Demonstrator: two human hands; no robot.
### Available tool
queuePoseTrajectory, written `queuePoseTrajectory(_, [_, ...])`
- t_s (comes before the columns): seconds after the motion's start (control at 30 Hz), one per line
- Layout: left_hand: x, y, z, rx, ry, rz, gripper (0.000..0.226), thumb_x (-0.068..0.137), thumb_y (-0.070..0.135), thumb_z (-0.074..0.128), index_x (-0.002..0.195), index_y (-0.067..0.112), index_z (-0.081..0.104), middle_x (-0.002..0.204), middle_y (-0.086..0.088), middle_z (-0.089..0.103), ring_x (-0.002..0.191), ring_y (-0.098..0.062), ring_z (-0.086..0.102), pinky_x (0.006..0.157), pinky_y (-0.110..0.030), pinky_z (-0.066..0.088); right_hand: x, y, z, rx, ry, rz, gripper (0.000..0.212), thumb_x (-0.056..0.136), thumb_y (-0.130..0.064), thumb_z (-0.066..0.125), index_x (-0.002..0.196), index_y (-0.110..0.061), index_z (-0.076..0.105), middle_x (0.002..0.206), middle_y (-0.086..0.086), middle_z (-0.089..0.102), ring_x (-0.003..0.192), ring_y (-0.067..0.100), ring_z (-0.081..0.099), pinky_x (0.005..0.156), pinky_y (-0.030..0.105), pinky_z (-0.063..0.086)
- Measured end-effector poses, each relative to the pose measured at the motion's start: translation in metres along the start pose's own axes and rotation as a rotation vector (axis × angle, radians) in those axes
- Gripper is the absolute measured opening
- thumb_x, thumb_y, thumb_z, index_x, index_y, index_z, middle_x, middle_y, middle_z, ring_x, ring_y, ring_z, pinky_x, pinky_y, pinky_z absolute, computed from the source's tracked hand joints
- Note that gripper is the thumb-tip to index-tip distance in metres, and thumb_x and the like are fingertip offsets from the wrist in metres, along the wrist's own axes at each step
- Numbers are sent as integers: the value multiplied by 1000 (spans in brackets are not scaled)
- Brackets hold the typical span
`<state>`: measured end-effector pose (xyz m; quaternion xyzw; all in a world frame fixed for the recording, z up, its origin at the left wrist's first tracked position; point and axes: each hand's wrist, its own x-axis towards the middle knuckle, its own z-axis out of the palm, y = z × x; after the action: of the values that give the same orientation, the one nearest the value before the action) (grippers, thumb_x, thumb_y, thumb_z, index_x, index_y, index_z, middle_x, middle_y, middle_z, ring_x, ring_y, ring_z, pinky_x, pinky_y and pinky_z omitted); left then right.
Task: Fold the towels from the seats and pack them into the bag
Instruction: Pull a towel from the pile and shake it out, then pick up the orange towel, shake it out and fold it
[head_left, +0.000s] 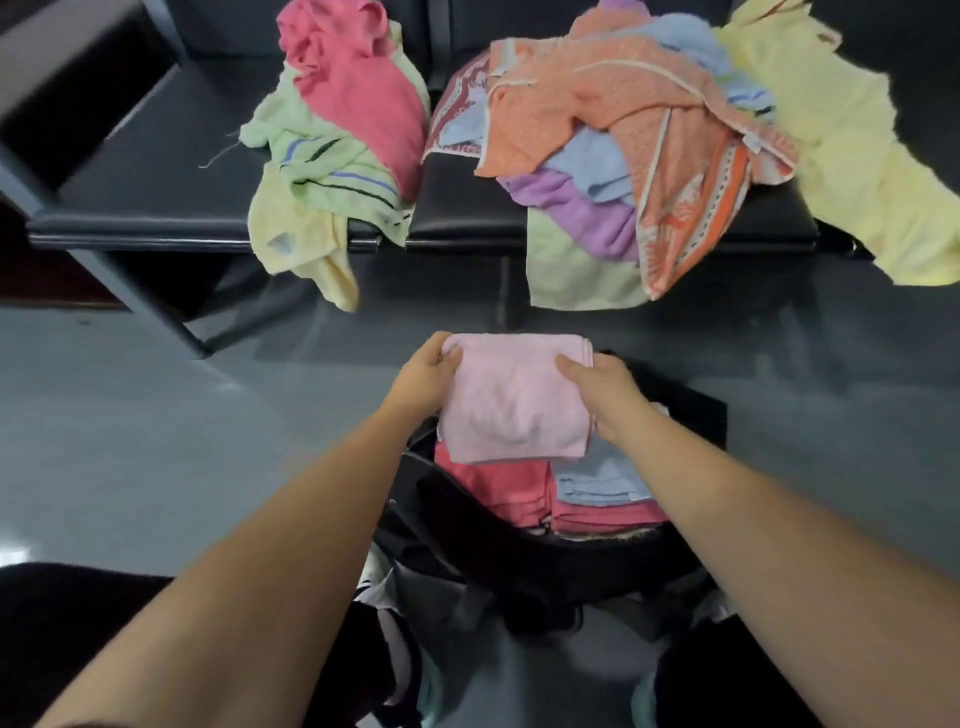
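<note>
Fingers (451, 357) of the left hand (423, 384): thumb lies on top of the left edge of the pale pink folded terry towel (514, 410), the other fingers are tucked under it and hidden. This reads as a pinch, not a spread hand. The right hand (608, 397) mirrors it on the right edge, thumb on top and the rest underneath. Both hands hold the towel level, just above the mouth of the black soft fabric bag (457, 525).

Inside the bag, 2 stacks show below the held towel: a coral-red folded towel (496, 486) on the left and a light blue folded towel (597, 480) on the right, side by side and touching.

Judgement: step in hand is placing a folded towel in the bag.

Risks:
1. The grip is at the edges only, so the middle may sag and the fold may open on release.
2. The towel spans both stacks. Set down off-centre, it could tip or slide toward the bag wall.
3. The bag sides look soft and may collapse inward if caught.

Beyond lies the grey glossy floor (130, 426). Farther off are the black padded seats (156, 171), with 2 unfolded heaps: a rose-red crumpled towel (363, 93) over green striped ones on the left, and an orange patterned towel (628, 98) over purple, blue and yellow ones on the right. Much folding remains.
</note>
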<state>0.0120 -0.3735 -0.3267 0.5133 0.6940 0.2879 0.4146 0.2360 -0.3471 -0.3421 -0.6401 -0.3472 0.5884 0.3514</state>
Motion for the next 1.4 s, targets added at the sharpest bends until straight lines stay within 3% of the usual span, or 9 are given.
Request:
queuePoseTrajectory(0.1, [11, -43, 17, 75, -76, -93, 23, 105, 36, 42, 117, 23, 58, 106, -2, 66, 100, -26, 61, 87, -40, 48, 16, 56, 7, -93, 16, 120, 30, 97, -21, 67, 120, -1, 67, 114, 15, 71, 105, 31, 68, 98, 44, 55])
queuePoseTrajectory(0.3, [28, -96, 42, 55, -78, -236, 28, 105, 39, 44, 121, 19, 55, 87, 3, 59, 80, -17, 56, 61, -27, 40, 60, 101, 24, -338, 43, 161, 43, 93, -29, 70, 123, 0, 65, 116, 17, 70, 106, 34, 67, 97, 49, 55])
queuePoseTrajectory(0.43, [31, -124, 50, 59, -175, -445, 42, 92, 51, 64, 104, 11, 60, 88, 1, 64, 84, -19, 61, 73, -32, 46, 75, 121, 31, -571, -21, 226, 38, 88, -25, 69, 115, 1, 64, 111, 20, 70, 105, 38, 68, 91, 48, 57])
queuePoseTrajectory(0.63, [28, -148, 52, 217, -344, -522, 30, 93, 27, 68, 110, 2, 69, 110, -14, 71, 92, -25, 64, 88, -36, 51, 72, 129, 41, -870, -14, 186, 30, 92, -10, 61, 119, 0, 53, 115, 15, 61, 108, 34, 61, 75, 32, 43])
queuePoseTrajectory(0.93, [8, -117, 43, 391, -223, -449, 17, 95, 13, 56, 101, 0, 65, 89, -8, 62, 88, -25, 57, 71, -28, 42, 48, 112, 33, -961, -53, 164, 21, 86, 2, 55, 70, -7, 44, 75, 7, 52, 64, 20, 51, 45, 24, 30])
queuePoseTrajectory(1.03, [10, -81, 35, 349, -192, -384, 13, 94, 14, 57, 94, 3, 64, 90, -12, 67, 85, -26, 62, 80, -37, 51, 43, 77, 28, -965, -60, 98, 9, 89, -5, 53, 80, -4, 50, 100, 17, 65, 80, 28, 55, 49, 24, 33])
queuePoseTrajectory(1.17, [19, -14, 20, 153, -149, -276, 16, 94, 11, 57, 81, 7, 64, 87, -11, 73, 85, -27, 71, 87, -38, 59, 41, 4, 9, -756, -21, 15, 5, 88, -11, 61, 92, -9, 61, 104, 20, 70, 93, 35, 68, 86, 41, 60])
queuePoseTrajectory(1.3, [26, 63, 6, 105, -120, -101, 12, 95, 6, 54, 89, 3, 65, 85, -17, 72, 72, -24, 67, 80, -34, 59, 40, -74, -16, -583, 43, -74, 13, 85, -6, 56, 79, -16, 50, 77, 9, 53, 63, 25, 54, 58, 33, 53])
queuePoseTrajectory(1.4, [34, 114, -1, 111, -118, 18, 12, 94, 7, 58, 87, 4, 67, 88, -18, 75, 73, -22, 68, 78, -35, 60, 32, -122, -33, -528, 64, -140, 11, 88, -6, 52, 96, -14, 54, 82, 11, 52, 66, 23, 54, 63, 33, 52])
